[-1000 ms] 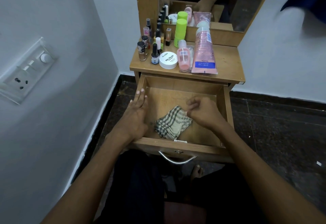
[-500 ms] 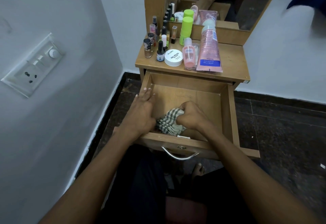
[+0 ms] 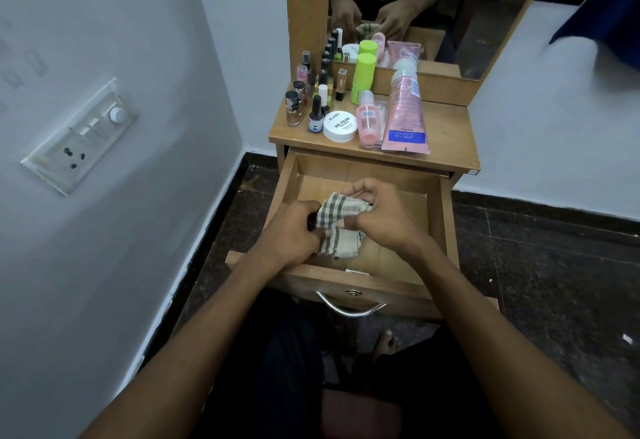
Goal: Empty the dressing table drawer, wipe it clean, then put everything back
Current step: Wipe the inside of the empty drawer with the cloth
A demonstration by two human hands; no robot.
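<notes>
The wiping step looks to be in hand: the drawer (image 3: 446, 217) stands pulled out and holds nothing but the checked cloth (image 3: 337, 217), while the bottles and tubes (image 3: 363, 106) wait on the worktop (image 3: 446, 134) beyond both hands. The left hand (image 3: 294, 231) and right hand (image 3: 384, 213) meet over the drawer's middle, fingers (image 3: 360, 193) curled and pinching the cloth, bunched between them, its lower edge hanging beneath the knuckles. Next, I judge, the cloth needs refolding into a pad and pressing flat to the drawer floor, or lifting out before restocking.
</notes>
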